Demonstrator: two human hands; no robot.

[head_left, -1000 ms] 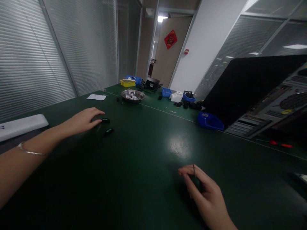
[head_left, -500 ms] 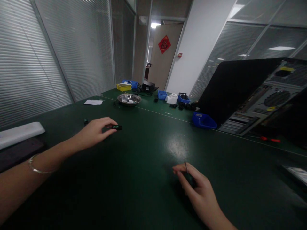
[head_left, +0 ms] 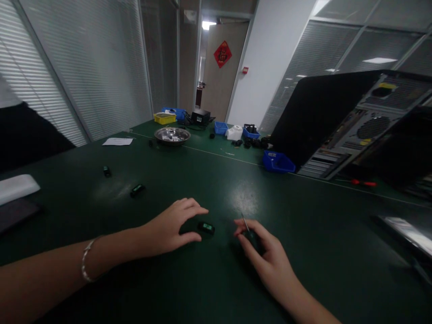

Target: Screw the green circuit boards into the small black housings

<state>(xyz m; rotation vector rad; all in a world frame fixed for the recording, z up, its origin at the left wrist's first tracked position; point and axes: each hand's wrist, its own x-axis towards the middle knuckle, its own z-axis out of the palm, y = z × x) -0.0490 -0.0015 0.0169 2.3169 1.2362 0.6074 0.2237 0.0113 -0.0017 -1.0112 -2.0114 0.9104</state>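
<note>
My left hand is open, thumb and fingers spread apart around the left end of a small black device with a green display. The device lies on the dark green table, with gaps between it and the fingertips. My right hand is closed around a thin screwdriver; its metal shaft points up past the fingers, and the dark handle is mostly hidden in the palm. Two similar small devices lie further left, one nearer and one farther.
A steel bowl holding small parts stands toward the back, beside white paper. Blue bin and computer case stand at right, near a red-handled tool. Someone's dark clothing appears at far left. A white object lies near it.
My left hand has moved right and nearer with the small device and let it go on the table. My right hand still grips the screwdriver. The view has shifted slightly.
</note>
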